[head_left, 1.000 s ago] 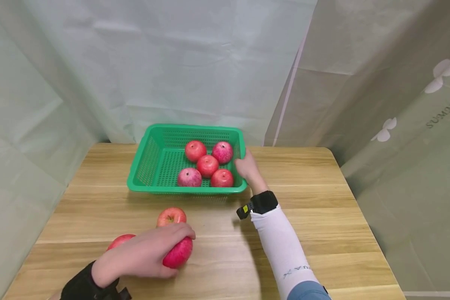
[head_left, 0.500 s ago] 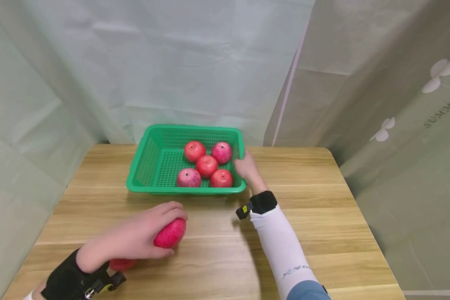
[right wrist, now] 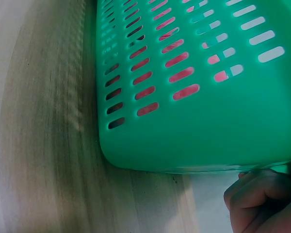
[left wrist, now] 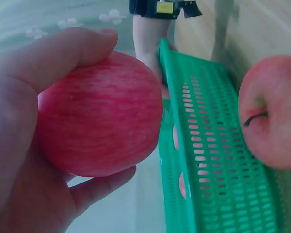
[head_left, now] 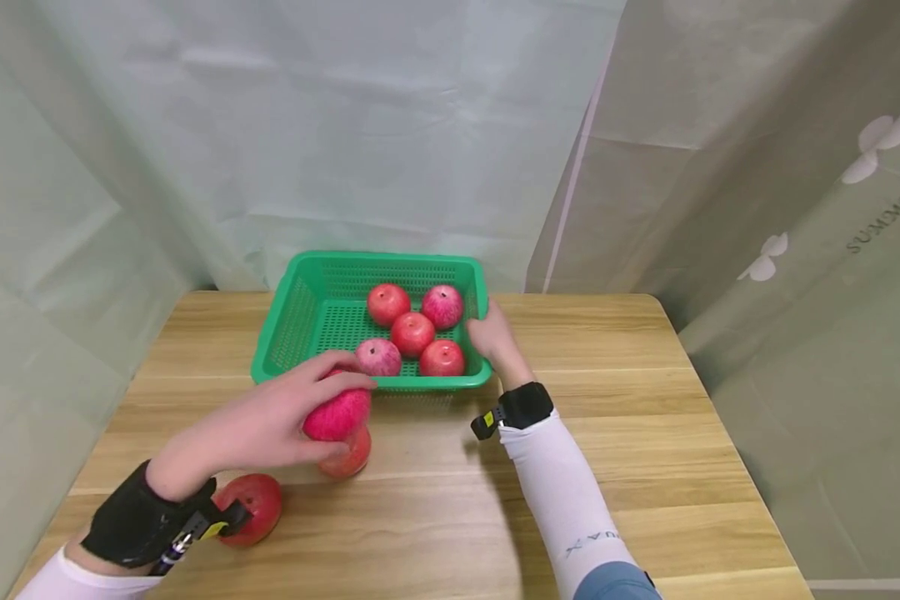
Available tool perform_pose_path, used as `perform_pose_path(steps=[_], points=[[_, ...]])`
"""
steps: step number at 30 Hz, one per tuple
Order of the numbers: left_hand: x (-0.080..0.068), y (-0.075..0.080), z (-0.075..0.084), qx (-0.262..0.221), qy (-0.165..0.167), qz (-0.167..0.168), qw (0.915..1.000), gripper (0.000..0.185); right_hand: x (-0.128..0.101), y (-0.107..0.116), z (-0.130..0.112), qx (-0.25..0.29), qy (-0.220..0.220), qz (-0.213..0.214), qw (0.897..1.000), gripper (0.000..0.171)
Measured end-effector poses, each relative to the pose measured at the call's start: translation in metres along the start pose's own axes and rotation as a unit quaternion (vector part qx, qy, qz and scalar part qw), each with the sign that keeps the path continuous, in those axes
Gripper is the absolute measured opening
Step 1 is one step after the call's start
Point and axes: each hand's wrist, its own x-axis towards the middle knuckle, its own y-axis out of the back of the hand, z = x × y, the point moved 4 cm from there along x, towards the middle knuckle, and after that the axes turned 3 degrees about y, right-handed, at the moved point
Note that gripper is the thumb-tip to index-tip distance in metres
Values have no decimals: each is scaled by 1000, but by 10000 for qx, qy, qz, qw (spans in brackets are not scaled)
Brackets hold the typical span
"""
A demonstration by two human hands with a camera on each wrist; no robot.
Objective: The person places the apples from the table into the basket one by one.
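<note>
My left hand point(head_left: 285, 417) grips a red apple point(head_left: 337, 414) point(left wrist: 99, 114) in the air just before the front rim of the green basket point(head_left: 300, 333) point(left wrist: 208, 160). Under it a second apple point(head_left: 351, 457) point(left wrist: 271, 111) lies on the table. A third apple point(head_left: 251, 506) rests by my left wrist. Several red apples point(head_left: 412, 332) sit in the basket's right half. My right hand point(head_left: 490, 333) holds the basket's right rim, its fingers point(right wrist: 262, 199) curled round the edge of the green wall point(right wrist: 194, 97).
The wooden table point(head_left: 645, 400) stands in a corner hung with pale sheets point(head_left: 345, 125). The basket sits at the table's back edge. A black wrist camera point(head_left: 521, 407) sits on my right forearm.
My left hand has lifted the apple off the table and carried it forward to the basket's front rim. The two other loose apples are uncovered. My right hand has not moved.
</note>
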Motion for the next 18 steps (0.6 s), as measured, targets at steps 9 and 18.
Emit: perform_pose_path(steps=[9,18], points=[[18,16,-21,325,-274,423,9982,76,0,1,-1,31,99,11,9999,60],[32,20,-41,193,43,535,9984,65,1,1,-2,61,52,58,10000,59]])
